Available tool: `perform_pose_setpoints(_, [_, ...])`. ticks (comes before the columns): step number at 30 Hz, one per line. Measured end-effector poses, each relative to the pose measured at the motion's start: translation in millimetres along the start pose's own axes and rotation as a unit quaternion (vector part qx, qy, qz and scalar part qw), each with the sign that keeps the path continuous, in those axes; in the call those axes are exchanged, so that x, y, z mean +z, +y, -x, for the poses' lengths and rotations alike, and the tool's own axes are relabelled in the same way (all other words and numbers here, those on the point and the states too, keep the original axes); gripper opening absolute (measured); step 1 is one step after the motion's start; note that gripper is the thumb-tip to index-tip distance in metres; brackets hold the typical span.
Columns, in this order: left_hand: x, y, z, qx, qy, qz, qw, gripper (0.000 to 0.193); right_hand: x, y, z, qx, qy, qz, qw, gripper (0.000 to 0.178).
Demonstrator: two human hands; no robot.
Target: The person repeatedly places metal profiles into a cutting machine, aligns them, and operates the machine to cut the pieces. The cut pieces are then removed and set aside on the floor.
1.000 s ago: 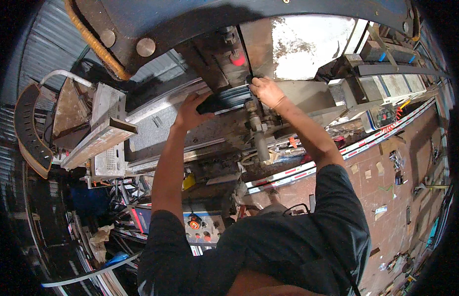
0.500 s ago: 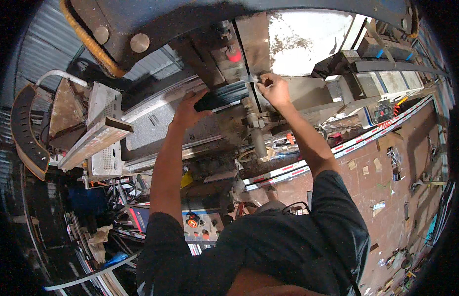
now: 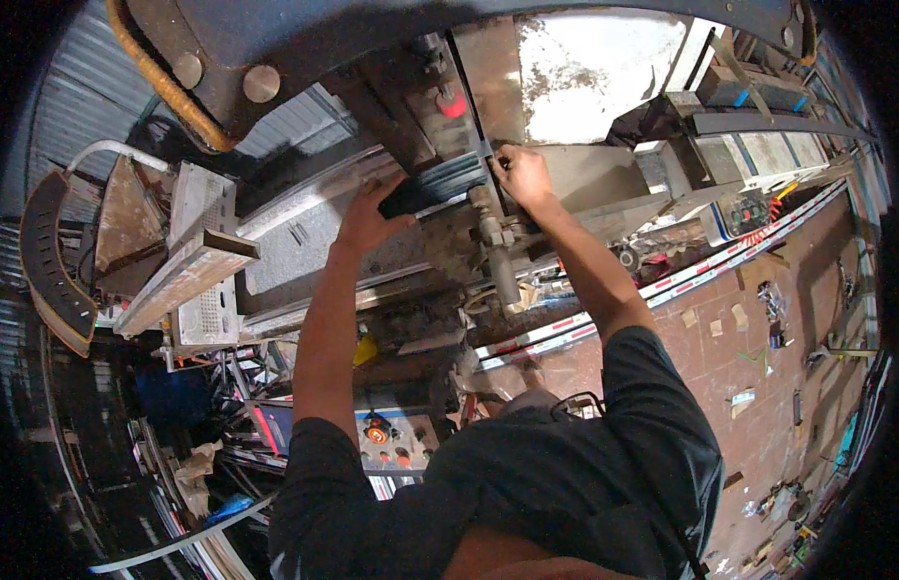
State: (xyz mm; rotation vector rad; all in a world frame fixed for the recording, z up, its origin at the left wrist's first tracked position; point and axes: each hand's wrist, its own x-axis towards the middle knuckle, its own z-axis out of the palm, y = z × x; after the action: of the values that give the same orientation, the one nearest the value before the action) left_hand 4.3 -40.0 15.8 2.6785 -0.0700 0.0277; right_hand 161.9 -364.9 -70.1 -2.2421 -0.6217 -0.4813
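Observation:
A stack of dark, ridged bars [image 3: 442,184] lies across the bed of a large metal machine. My left hand [image 3: 370,220] spans the stack's left end, its thumb on the near side and its fingers on the far side. At the other end, beside a dark narrow slot or strip, my right hand [image 3: 525,176] is closed with thumb and fingertips together. What it pinches, if anything, is too small to make out. A grey clamp-like cylinder [image 3: 500,256] stands just below the bars, near my right wrist. A red knob [image 3: 450,103] sits above them.
A big dark machine arm [image 3: 372,48] arches over the work. On the left a rusty rectangular tube [image 3: 179,285] juts out. A control panel [image 3: 396,440] with buttons sits near my body. Striped red-and-white rails [image 3: 700,275] run along the right, above a littered tiled floor [image 3: 696,362].
My right hand has shifted slightly left, closer to the end of the bars. The left hand stays at its end of the stack. The whole view has moved a little.

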Motion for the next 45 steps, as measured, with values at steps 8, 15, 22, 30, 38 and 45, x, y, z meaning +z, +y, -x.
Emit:
perform_pose_setpoints(8, [-3,13,-1,0.073,0.065,-0.062,0.993,0.093,-7,-6,1,0.089,-0.047,-0.076,0.992,0.024])
perform_pose_setpoints(15, [4,4,-6,0.053,0.039,-0.05,0.997,0.093,-20,-8,1,0.106,-0.057,-0.117,0.986,0.027])
perform_pose_setpoints(22, [8,-7,-6,0.077,0.062,-0.064,0.993,0.092,-63,-50,19,0.085,0.033,-0.064,0.994,0.034])
perform_pose_setpoints(30, [9,-16,-14,0.122,0.075,-0.068,0.987,0.09,-32,-199,93,-0.079,-0.233,0.027,0.969,0.094])
perform_pose_setpoints(38, [8,-13,-15,0.128,0.094,-0.069,0.985,0.092,12,-216,78,-0.019,-0.271,0.156,0.95,0.118])
perform_pose_setpoints(45, [11,-18,-15,0.095,0.075,-0.068,0.99,0.092,6,-218,70,-0.018,-0.252,0.116,0.961,0.102])
